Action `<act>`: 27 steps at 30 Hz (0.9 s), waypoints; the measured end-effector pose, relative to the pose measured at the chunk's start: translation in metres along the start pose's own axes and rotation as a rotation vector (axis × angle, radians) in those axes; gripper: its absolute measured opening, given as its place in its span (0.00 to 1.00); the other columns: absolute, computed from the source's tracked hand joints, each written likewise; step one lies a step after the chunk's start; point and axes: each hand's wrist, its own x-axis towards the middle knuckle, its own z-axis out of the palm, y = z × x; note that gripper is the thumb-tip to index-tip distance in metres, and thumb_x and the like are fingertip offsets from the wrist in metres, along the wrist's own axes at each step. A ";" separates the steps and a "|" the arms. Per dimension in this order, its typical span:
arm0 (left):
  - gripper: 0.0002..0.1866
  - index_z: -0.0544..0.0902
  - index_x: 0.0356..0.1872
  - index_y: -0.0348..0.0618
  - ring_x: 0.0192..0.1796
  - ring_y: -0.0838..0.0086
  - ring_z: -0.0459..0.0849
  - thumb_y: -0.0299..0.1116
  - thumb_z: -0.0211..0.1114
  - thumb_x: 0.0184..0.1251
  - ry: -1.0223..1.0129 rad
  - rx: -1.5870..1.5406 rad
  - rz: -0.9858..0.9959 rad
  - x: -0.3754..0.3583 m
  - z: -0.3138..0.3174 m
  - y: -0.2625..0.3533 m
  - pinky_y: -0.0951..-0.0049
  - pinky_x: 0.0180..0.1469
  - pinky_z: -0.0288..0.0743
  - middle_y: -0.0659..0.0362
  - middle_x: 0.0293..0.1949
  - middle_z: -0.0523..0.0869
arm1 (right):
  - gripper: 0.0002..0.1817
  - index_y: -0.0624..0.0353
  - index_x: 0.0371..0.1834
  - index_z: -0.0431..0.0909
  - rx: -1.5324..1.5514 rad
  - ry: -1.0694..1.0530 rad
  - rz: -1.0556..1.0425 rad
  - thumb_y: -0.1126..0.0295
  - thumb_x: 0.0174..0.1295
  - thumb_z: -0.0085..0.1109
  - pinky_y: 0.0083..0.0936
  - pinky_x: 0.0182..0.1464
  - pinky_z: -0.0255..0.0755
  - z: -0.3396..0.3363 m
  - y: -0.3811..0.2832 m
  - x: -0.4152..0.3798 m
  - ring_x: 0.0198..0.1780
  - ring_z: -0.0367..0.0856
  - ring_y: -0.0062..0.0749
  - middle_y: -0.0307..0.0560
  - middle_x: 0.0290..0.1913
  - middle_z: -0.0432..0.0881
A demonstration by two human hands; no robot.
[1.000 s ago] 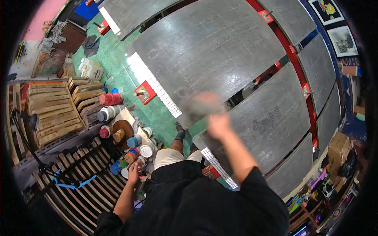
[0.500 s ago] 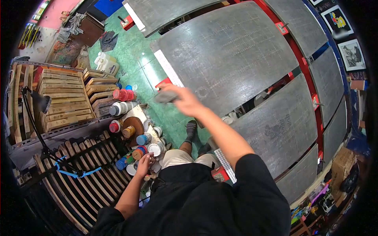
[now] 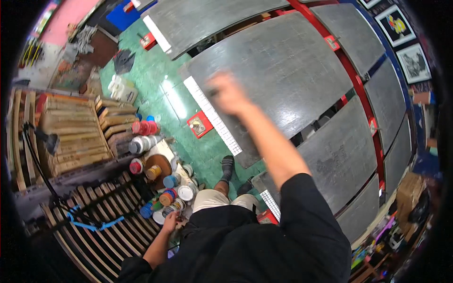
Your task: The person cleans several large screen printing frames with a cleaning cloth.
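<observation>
My right hand (image 3: 229,94) is blurred by motion above the left part of a large grey board (image 3: 283,61). Its fingers are closed round a grey object (image 3: 213,92), of which only a dark, smeared bit shows. A white strip with dark marks (image 3: 212,115) runs along the board's left edge, below and to the left of this hand. Low at my left side, my left hand (image 3: 171,221) hangs beside the paint jars (image 3: 186,192), fingers loosely bent and slightly apart, with nothing visible in it.
More grey boards (image 3: 330,155) lie between red rails (image 3: 351,70). A red block (image 3: 199,124) is on the green floor (image 3: 165,137). Wooden frames (image 3: 75,132) and a slatted rack (image 3: 94,212) stand left, near white jugs (image 3: 122,89). My feet (image 3: 227,167) are below the board's corner.
My right hand has moved up and right, from beside the board's left edge to above its surface. My left hand is lower. The view has shifted, showing more of the white strip and red block.
</observation>
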 end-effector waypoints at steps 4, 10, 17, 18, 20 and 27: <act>0.27 0.83 0.66 0.43 0.50 0.71 0.88 0.54 0.53 0.86 -0.013 0.130 0.164 0.004 0.018 0.113 0.71 0.49 0.78 0.60 0.57 0.87 | 0.27 0.57 0.73 0.74 0.559 -0.305 0.195 0.67 0.69 0.57 0.38 0.73 0.69 0.072 -0.138 0.003 0.66 0.81 0.48 0.62 0.63 0.83; 0.28 0.75 0.73 0.41 0.61 0.64 0.84 0.50 0.56 0.84 -0.119 -0.185 0.254 0.012 0.067 0.220 0.63 0.60 0.79 0.54 0.66 0.83 | 0.22 0.64 0.68 0.78 1.090 0.161 0.644 0.67 0.74 0.61 0.33 0.68 0.73 -0.019 -0.145 -0.133 0.62 0.83 0.35 0.45 0.62 0.85; 0.34 0.71 0.76 0.44 0.70 0.55 0.78 0.56 0.52 0.81 -0.336 -0.071 0.178 -0.003 0.236 0.299 0.46 0.71 0.72 0.49 0.74 0.76 | 0.29 0.61 0.71 0.71 -0.145 0.910 1.216 0.67 0.68 0.66 0.41 0.61 0.77 -0.189 -0.128 -0.433 0.61 0.84 0.51 0.60 0.61 0.83; 0.35 0.72 0.76 0.44 0.71 0.54 0.76 0.59 0.46 0.82 -0.361 -0.096 0.141 -0.009 0.264 0.307 0.44 0.71 0.70 0.48 0.75 0.75 | 0.27 0.58 0.70 0.74 -0.390 0.884 1.163 0.66 0.69 0.65 0.45 0.60 0.78 -0.204 -0.139 -0.462 0.59 0.84 0.56 0.61 0.58 0.83; 0.37 0.74 0.74 0.44 0.73 0.53 0.74 0.62 0.40 0.81 -0.273 -0.233 0.024 -0.029 0.316 0.326 0.43 0.73 0.67 0.48 0.75 0.75 | 0.25 0.55 0.69 0.76 -0.594 0.844 1.202 0.66 0.69 0.65 0.47 0.58 0.78 -0.201 -0.159 -0.494 0.57 0.83 0.59 0.61 0.56 0.82; 0.48 0.83 0.67 0.42 0.78 0.53 0.68 0.70 0.24 0.80 0.060 -0.600 0.081 0.002 0.378 0.287 0.47 0.83 0.52 0.45 0.77 0.73 | 0.38 0.39 0.79 0.73 -0.704 0.516 1.049 0.50 0.64 0.70 0.67 0.81 0.48 -0.115 -0.174 -0.544 0.77 0.59 0.70 0.65 0.75 0.65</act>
